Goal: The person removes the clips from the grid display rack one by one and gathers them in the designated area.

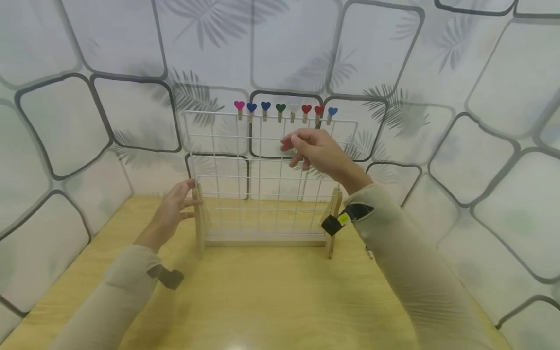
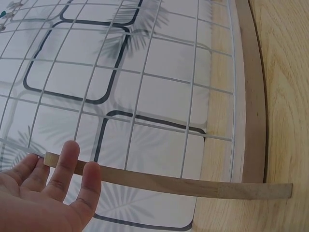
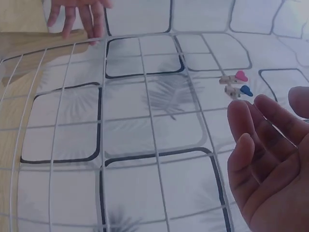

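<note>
Head view: white wire grid (image 1: 259, 178) stood upright in wooden stand (image 1: 267, 243) on table (image 1: 262, 296), long axis left-right. Eight heart-topped clips (image 1: 280, 107) lined top bar, hearts up, pale one faint. Right hand (image 1: 317, 149) empty, fingers loosely bent.

Left wrist view: left hand (image 2: 46, 198), fingers nearly straight, touched post (image 2: 159, 180), gripping nothing; clips cut off at corner.

Right wrist view: pink clip (image 3: 241, 76), blue clip (image 3: 246, 91) showed; others out of sight.

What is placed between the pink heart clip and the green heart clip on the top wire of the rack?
Two blue heart clips sit between the pink heart clip and the green heart clip, as the head view shows.
</note>
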A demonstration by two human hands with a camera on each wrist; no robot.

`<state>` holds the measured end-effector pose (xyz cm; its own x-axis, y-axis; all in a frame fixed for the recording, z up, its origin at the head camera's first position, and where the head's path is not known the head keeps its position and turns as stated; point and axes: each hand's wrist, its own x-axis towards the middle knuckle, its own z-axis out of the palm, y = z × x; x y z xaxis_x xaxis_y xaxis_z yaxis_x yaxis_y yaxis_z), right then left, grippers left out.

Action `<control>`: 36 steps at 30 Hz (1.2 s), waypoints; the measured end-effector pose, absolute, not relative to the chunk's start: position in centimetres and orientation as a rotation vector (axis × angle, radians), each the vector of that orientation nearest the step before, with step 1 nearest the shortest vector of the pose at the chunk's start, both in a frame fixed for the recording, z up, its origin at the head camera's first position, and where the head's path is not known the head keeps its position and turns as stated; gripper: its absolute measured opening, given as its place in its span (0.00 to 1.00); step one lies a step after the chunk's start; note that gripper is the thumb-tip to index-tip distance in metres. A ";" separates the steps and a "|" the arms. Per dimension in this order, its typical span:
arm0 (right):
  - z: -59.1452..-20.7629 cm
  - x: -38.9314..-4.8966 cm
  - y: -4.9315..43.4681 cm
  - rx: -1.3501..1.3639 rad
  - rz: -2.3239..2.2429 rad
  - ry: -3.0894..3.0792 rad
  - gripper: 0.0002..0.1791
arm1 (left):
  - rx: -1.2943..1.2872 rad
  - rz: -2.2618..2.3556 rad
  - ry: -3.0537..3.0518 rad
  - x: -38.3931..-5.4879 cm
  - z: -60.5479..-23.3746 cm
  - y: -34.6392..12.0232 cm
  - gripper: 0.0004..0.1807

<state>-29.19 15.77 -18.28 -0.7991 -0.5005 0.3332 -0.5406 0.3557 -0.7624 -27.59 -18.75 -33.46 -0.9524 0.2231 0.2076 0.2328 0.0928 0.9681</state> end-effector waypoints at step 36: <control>-10.9 -33.3 4.7 0.625 1.236 -2.810 0.14 | -0.491 -2.041 -2.314 -27.4 -33.4 -18.8 0.38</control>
